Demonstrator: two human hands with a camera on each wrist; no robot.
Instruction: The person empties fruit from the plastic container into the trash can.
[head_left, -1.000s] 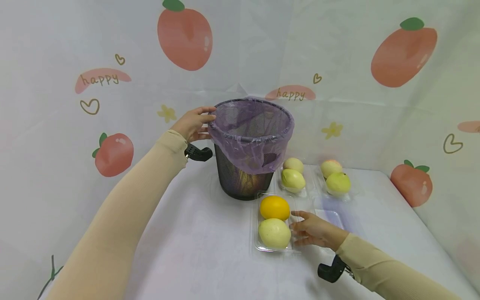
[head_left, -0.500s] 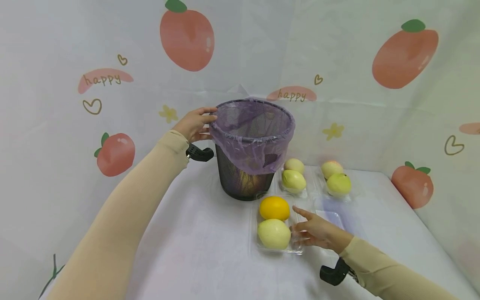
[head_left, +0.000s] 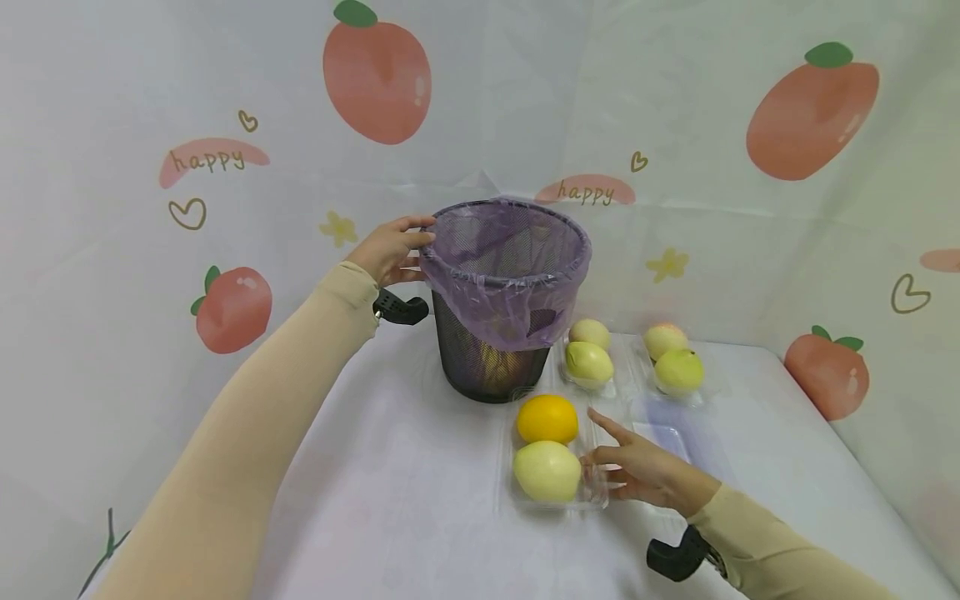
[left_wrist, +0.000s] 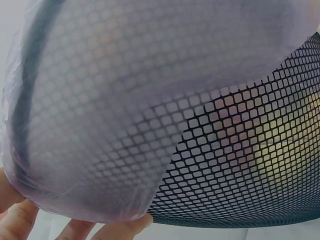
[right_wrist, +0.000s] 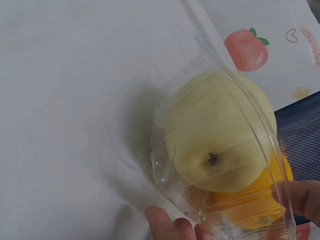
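Observation:
A black mesh bin [head_left: 491, 375], lined with a purple plastic bag [head_left: 510, 312], stands at the back centre. My left hand [head_left: 390, 248] rests its fairly straight fingers against the bin's bagged left rim; in the left wrist view its fingertips touch the bag. My right hand [head_left: 645, 468] holds the right side of a clear plastic box [head_left: 596, 492], its thumb at the rim and its fingers low on the side, as the right wrist view shows. The box looks tilted. Inside lie a pale yellow pear-like fruit [head_left: 547, 472] and an orange-yellow fruit [head_left: 548, 419].
Behind, a clear box holds a yellow-green fruit [head_left: 589, 364] and a pale fruit [head_left: 590, 333]. Right of it, another holds a green-yellow fruit [head_left: 679, 371] and a peach-like fruit [head_left: 664, 342]. A clear lid-like piece [head_left: 671, 439] lies beyond my right hand.
The front box's right edge has risen and the box now leans, its fruit shifting slightly toward me. My right thumb has spread farther from the fingers. My left hand stays at the bin.

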